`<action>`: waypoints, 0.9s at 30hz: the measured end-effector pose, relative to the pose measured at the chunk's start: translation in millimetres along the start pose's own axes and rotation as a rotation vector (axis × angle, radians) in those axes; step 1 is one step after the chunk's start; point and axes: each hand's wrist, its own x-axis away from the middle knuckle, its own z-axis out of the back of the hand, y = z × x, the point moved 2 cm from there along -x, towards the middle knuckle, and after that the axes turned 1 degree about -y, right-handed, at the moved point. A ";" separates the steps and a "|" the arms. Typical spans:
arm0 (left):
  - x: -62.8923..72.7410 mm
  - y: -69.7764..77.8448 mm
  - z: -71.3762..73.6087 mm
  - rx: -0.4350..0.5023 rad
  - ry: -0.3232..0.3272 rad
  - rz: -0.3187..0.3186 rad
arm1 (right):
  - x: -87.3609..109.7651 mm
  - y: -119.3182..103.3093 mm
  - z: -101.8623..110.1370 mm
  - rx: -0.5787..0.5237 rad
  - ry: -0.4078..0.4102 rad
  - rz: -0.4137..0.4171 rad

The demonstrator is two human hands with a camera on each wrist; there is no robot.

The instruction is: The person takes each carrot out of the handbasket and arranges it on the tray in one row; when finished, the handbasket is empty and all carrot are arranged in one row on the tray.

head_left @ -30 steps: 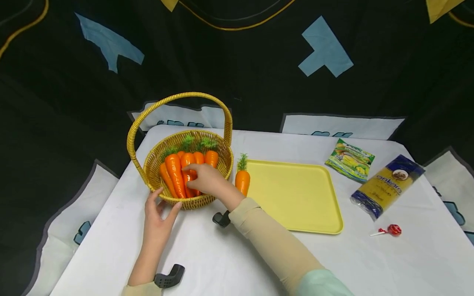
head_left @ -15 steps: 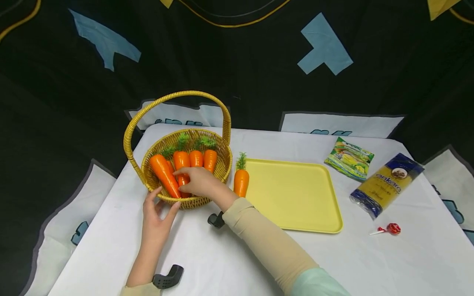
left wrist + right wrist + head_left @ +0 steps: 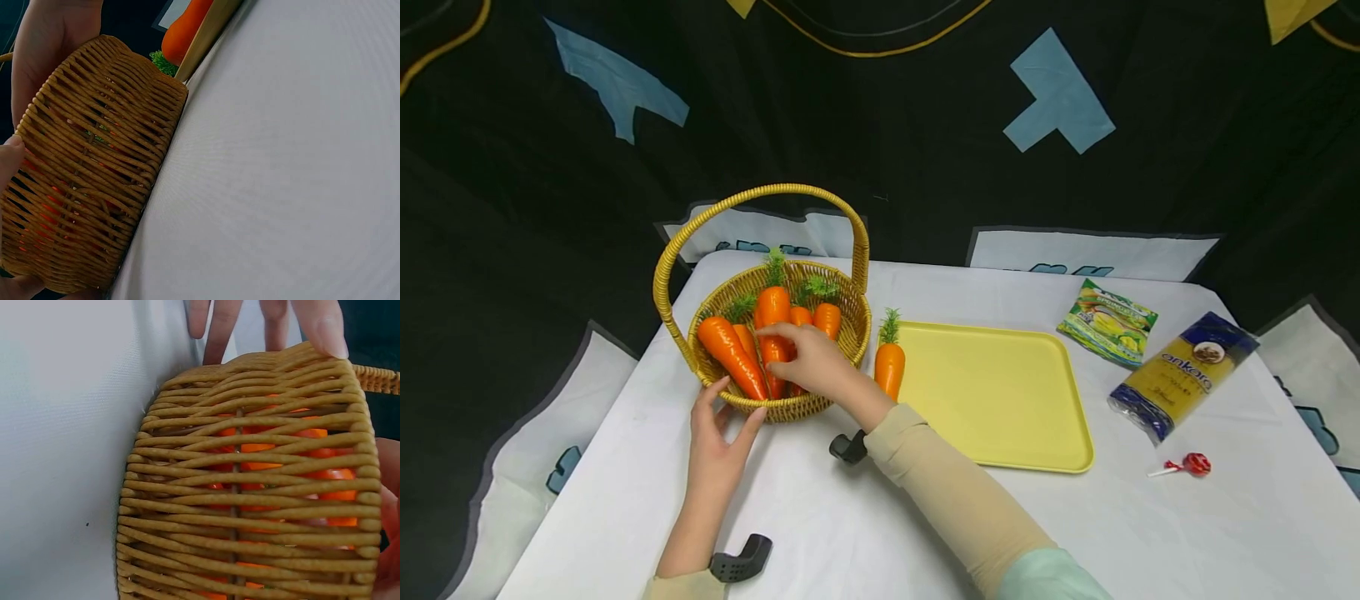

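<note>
A yellow wicker basket (image 3: 859,333) with a tall hoop handle holds several shiny orange carrots with green tops. My right hand (image 3: 812,358) reaches in over the front rim and grips a carrot (image 3: 775,302) between thumb and fingers. That carrot lies on top of others, its leafy end toward the back. Left of it, another carrot (image 3: 724,343) leans against the basket wall. My left hand (image 3: 715,442) holds the basket's front left side, thumb and fingers at the rim. Through the weave in the right wrist view, orange patches show; the carrots' lower ends are mostly hidden.
Right of the basket is a yellow tray (image 3: 992,400), with a lone carrot (image 3: 890,368) at its left edge. Farther right lie a green packet (image 3: 1108,323), an ankara pasta bag (image 3: 1183,375) and a red lollipop (image 3: 1197,464) on the white table (image 3: 865,533).
One carrot has tipped over toward the basket's left wall. My right hand went left, then back a little right, and the gripped carrot has shifted up and back. The left hand stays at the rim.
</note>
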 end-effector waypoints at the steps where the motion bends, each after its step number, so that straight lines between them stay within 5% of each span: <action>1: -0.1 0.0 -0.1 0.001 -0.002 -0.001 | 1.1 0.3 1.4 -0.023 0.011 0.007; 14: 0.4 1.7 0.5 -0.005 -0.020 0.019 | 41.5 1.2 31.7 -0.199 0.130 0.089; 27: 0.9 0.2 1.0 -0.016 -0.036 0.053 | 120.6 42.6 55.6 -0.286 0.230 -0.050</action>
